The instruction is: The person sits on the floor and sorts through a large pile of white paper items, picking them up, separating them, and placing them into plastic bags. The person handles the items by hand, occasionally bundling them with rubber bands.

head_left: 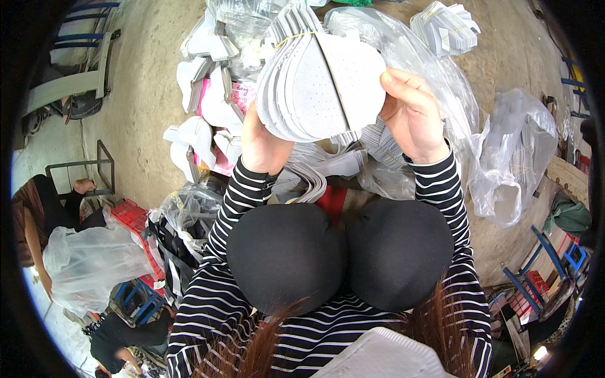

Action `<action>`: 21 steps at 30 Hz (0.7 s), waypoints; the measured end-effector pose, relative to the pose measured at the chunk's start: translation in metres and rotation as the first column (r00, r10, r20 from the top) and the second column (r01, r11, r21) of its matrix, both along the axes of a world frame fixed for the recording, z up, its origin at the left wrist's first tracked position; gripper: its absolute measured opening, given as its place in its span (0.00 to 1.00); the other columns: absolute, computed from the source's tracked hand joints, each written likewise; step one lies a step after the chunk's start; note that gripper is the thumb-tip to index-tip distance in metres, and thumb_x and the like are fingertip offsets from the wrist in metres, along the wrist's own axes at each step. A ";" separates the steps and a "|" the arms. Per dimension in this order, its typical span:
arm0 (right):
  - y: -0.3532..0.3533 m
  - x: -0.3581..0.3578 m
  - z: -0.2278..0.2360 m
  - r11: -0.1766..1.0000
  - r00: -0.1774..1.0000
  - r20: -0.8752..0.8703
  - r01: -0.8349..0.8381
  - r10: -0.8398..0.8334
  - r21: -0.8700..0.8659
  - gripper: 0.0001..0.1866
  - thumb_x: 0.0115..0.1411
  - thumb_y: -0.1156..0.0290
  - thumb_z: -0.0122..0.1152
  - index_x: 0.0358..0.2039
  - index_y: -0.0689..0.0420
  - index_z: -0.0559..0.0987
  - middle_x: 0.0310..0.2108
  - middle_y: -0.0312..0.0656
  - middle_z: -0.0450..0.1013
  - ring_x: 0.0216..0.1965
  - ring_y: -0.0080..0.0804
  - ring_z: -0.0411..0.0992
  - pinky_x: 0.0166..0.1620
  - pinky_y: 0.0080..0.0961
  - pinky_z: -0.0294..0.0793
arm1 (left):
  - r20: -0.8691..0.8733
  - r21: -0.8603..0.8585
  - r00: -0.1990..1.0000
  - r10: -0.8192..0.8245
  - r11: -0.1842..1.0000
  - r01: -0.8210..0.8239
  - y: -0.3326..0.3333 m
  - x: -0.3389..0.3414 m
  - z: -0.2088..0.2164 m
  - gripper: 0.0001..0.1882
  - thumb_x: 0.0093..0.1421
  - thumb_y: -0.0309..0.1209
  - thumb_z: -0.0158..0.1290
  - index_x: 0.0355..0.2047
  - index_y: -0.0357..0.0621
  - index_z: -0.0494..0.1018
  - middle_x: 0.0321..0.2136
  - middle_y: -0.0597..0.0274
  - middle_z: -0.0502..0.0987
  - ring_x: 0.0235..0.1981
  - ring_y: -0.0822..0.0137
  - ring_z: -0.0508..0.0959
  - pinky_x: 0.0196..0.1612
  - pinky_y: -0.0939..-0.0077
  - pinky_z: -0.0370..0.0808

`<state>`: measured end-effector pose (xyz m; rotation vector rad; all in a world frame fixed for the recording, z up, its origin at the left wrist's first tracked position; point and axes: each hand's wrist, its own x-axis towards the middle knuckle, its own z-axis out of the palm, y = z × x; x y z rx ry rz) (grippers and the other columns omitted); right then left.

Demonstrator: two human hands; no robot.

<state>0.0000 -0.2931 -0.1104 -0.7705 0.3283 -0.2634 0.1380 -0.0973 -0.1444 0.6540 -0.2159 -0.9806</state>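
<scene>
Between both hands, above the floor, is a thick bundle of pale grey insoles (305, 88), fanned out on its left side. A thin yellow band crosses its far end, and a dark gap runs down through the layers. My left hand (268, 142) grips the near left side; its fingers go out of sight behind the bundle. My right hand (413, 116) pinches the right edge, thumb in front and the other fingers partly hidden. Below the bundle lie more grey insole stacks (328, 162), close to my knees.
Curved white cut pieces (192, 142) lie in piles at the left over pink packaging. Clear plastic bags (513, 157) spread to the right, with another insole bundle (444, 28) at the far right. A red crate (135, 220), a person (47, 214) and metal frames stand around the edges.
</scene>
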 end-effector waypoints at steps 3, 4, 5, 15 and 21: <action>-0.005 -0.003 -0.008 1.000 1.000 -0.019 -0.013 0.013 -0.015 0.18 0.68 0.63 0.54 0.49 0.63 0.79 0.43 0.40 0.79 0.43 0.24 0.76 0.48 0.25 0.75 | 0.038 0.044 0.999 0.027 0.999 -0.028 -0.006 -0.003 0.005 0.31 0.70 0.45 0.41 0.67 0.39 0.57 0.65 0.56 0.64 0.66 0.61 0.63 0.68 0.61 0.57; -0.007 -0.004 -0.010 1.000 0.999 -0.036 -0.016 0.015 -0.025 0.18 0.68 0.63 0.53 0.50 0.63 0.78 0.44 0.41 0.78 0.44 0.24 0.76 0.49 0.26 0.75 | 0.095 0.138 0.994 0.051 0.988 -0.064 -0.011 -0.005 0.011 0.31 0.70 0.45 0.42 0.67 0.39 0.57 0.66 0.56 0.63 0.67 0.61 0.62 0.68 0.61 0.57; -0.003 -0.002 -0.010 0.998 0.996 -0.088 -0.004 -0.002 -0.069 0.20 0.69 0.61 0.52 0.54 0.63 0.75 0.47 0.42 0.76 0.47 0.25 0.74 0.50 0.26 0.74 | 0.146 0.193 0.989 0.030 0.979 -0.058 -0.013 -0.005 0.016 0.31 0.70 0.44 0.43 0.68 0.40 0.56 0.67 0.55 0.60 0.68 0.60 0.60 0.68 0.61 0.56; 0.032 0.006 -0.049 0.209 0.898 -0.295 -0.235 -0.328 -0.949 0.42 0.57 0.56 0.67 0.67 0.53 0.59 0.68 0.56 0.51 0.66 0.55 0.55 0.67 0.42 0.56 | 0.691 0.691 0.085 -0.718 0.691 0.214 0.029 0.027 0.013 0.36 0.52 0.22 0.57 0.63 0.50 0.64 0.68 0.50 0.57 0.72 0.47 0.50 0.71 0.52 0.49; 0.033 0.009 -0.026 0.100 0.984 -0.087 -0.072 -0.152 -0.992 0.35 0.48 0.72 0.70 0.59 0.48 0.71 0.62 0.48 0.62 0.65 0.51 0.57 0.66 0.44 0.57 | 0.574 0.793 -0.219 -0.789 0.602 -0.088 0.066 -0.017 -0.002 0.44 0.43 0.27 0.64 0.64 0.57 0.64 0.69 0.55 0.55 0.71 0.49 0.51 0.68 0.32 0.45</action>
